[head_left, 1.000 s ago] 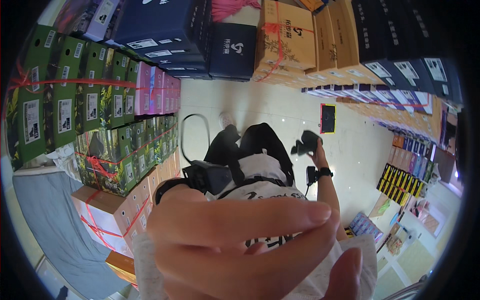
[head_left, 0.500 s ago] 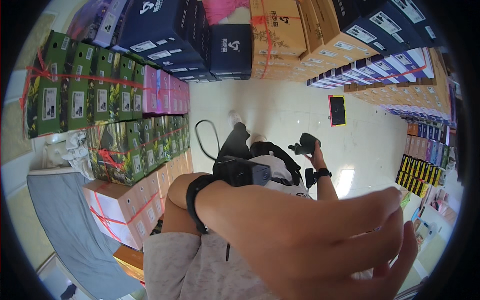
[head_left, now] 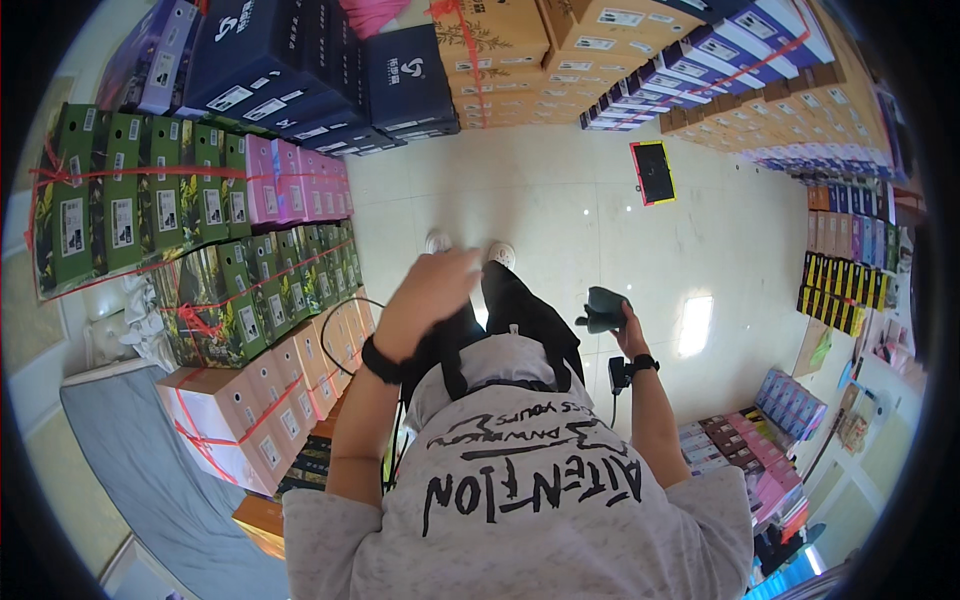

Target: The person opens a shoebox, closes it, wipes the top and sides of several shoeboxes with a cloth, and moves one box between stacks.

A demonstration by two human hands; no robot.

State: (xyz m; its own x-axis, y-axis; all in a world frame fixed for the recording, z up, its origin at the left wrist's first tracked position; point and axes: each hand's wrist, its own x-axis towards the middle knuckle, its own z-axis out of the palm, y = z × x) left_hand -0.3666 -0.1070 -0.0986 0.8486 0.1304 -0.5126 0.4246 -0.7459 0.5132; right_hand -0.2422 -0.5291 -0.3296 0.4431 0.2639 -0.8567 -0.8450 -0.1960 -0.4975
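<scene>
My right hand (head_left: 632, 338) grips a small dark green-black object (head_left: 605, 310) with a rounded body and a stubby projection on its left. Its kind I cannot make out. A black strap with a small black box (head_left: 618, 376) and a cable is around my right wrist. My left hand (head_left: 432, 292) hangs in front of my legs, its wrist in a black band (head_left: 383, 362). Its fingers point right and look blurred, so their closure is unclear; nothing shows in it. A thin black cable loop (head_left: 325, 330) is beside the left wrist.
Green shoe boxes (head_left: 75, 215) tied with red string are stacked at left, above pink-beige boxes (head_left: 225, 415). Dark blue boxes (head_left: 410, 80) and tan boxes (head_left: 500, 50) line the far side. On the floor lies a black panel (head_left: 655, 172) with a red-yellow edge. Grey cloth (head_left: 150, 470) hangs at left.
My left hand has swung from close in front of the camera to over my legs at left. My right hand still holds the dark object, now slightly lower in view.
</scene>
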